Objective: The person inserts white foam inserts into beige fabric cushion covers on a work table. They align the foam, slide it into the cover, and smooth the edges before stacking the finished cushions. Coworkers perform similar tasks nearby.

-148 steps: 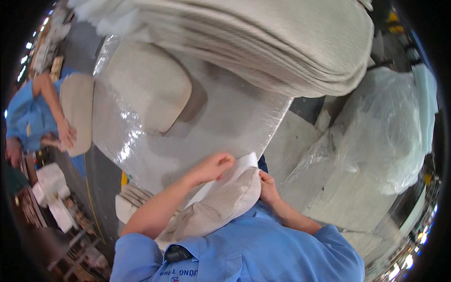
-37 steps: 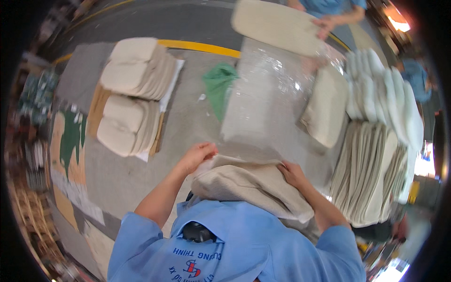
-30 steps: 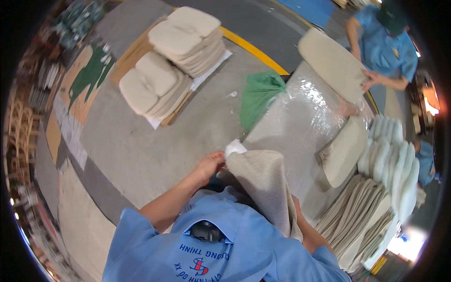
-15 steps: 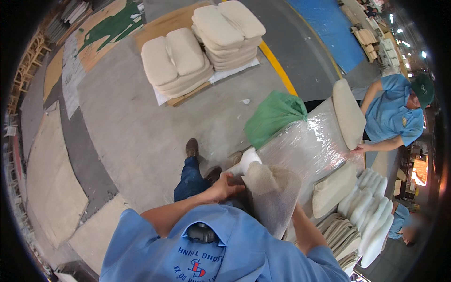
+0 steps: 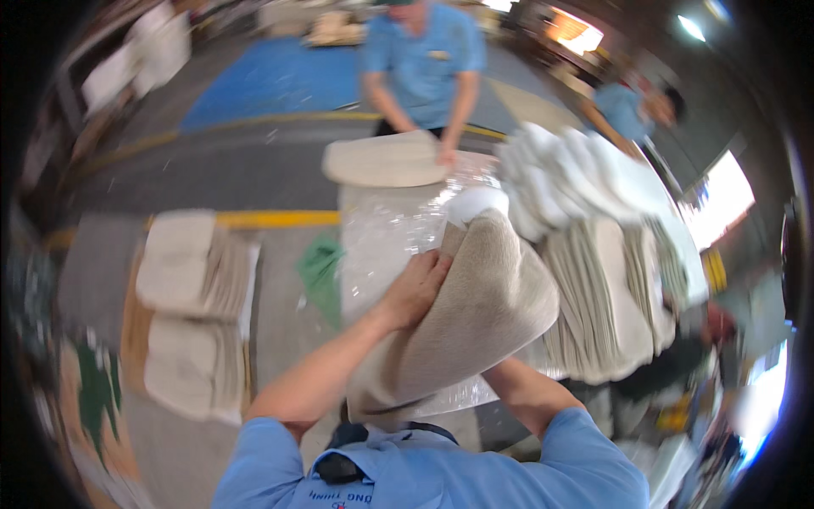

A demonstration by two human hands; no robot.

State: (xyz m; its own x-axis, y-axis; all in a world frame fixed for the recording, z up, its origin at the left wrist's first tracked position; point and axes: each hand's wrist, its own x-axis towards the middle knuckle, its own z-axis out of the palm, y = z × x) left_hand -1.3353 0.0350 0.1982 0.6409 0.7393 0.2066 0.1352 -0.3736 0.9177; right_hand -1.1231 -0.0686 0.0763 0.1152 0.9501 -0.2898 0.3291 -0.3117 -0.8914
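Note:
A beige fabric cushion cover (image 5: 487, 297) hangs in front of me over the near part of the table, with a white foam pad (image 5: 479, 202) showing at its far end. My left hand (image 5: 420, 287) grips the cover's left edge, fingers closed on the fabric. On the right, my forearm (image 5: 530, 390) runs up behind the cover, which hides my right hand and its fingers. The foam shows only at the far opening; how deep it sits inside is hidden.
Clear plastic film covers the table (image 5: 373, 254). Across it, a co-worker (image 5: 424, 68) handles a beige cushion (image 5: 386, 159). To the right lie stacked covers (image 5: 593, 297) and white foam pads (image 5: 551, 170). Left are a green bag (image 5: 322, 271) and floor stacks of cushions (image 5: 178, 263).
The view has swung right to face the table. The cover with the foam pad is now over the table. The co-worker's cushion went from upright to nearly flat.

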